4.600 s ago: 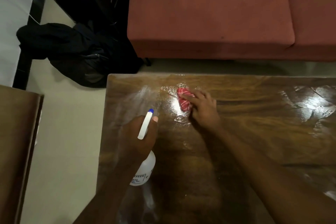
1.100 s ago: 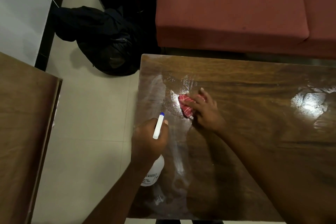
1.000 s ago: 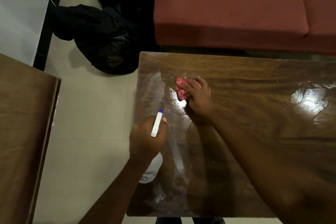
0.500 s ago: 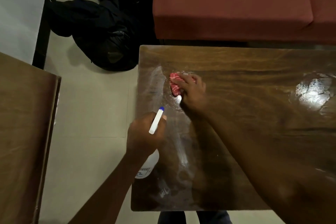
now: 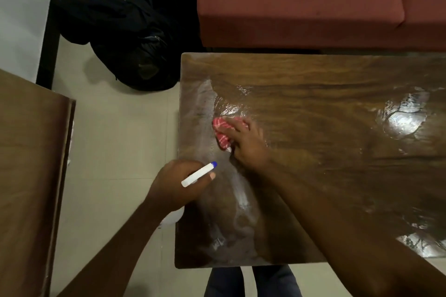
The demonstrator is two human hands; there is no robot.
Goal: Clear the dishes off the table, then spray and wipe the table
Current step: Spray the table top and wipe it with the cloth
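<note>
A dark brown, glossy wooden table [image 5: 313,103] with strong grain fills the right of the view, and its surface is wet: pale streaks and shiny smears run along its left edge and down toward the near edge, with bright reflections of light farther right.

The right hand [image 5: 246,140] lies flat on the tabletop near the left edge, fingers [image 5: 235,125] close together and pressing down on a small crumpled red cloth with white stripes [image 5: 222,131]. The cloth sticks out to the left from under the fingertips, bunched into a lump, touching the wet wood.

The left hand [image 5: 178,183] hovers at the table's left edge, curled tight around the neck of a white plastic spray bottle with a blue nozzle tip [image 5: 199,174]. The spray head points up and right toward the cloth; the bottle's rounded white body peeks out below the wrist, over the pale tiled floor [image 5: 115,152].

Beyond the table stands a rust-red upholstered sofa [image 5: 301,2], with a black bag [image 5: 130,43] slumped on the floor at its left. Another brown wooden surface [image 5: 29,152] sits at far left.
</note>
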